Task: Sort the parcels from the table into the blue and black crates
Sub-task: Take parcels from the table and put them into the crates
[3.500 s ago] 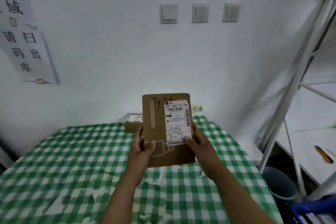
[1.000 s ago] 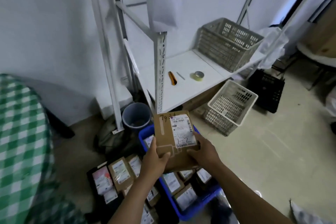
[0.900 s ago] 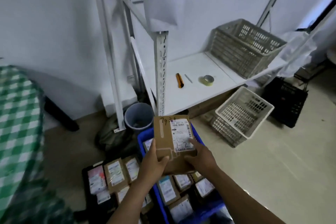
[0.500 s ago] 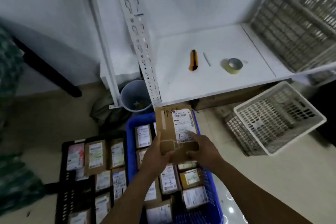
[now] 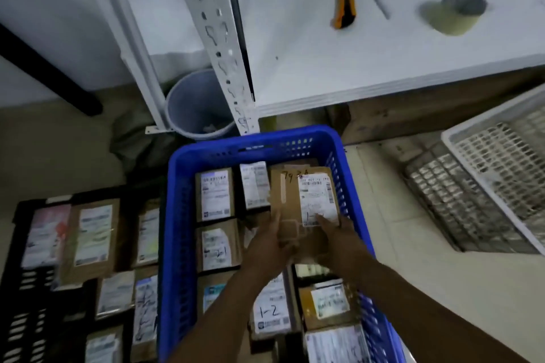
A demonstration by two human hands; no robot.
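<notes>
Both hands are lowering a flat cardboard parcel into the blue crate.

Left of the fingers, the slatted black crate (image 5: 17, 318) is holding labelled brown parcels. The left hand (image 5: 267, 247) is gripping the cardboard parcel (image 5: 290, 194) at its near left edge, and the right hand (image 5: 339, 242) is pinching its near right corner, with fingertips covering part of the white shipping label (image 5: 317, 200). Handwriting above the label is reading perhaps "793", blurred. The parcel is now sitting lower, inside the perforated blue crate (image 5: 177, 215), where half a second ago it was over the far rim. Under the wrists, another parcel is showing "1-2" (image 5: 269, 311).
</notes>
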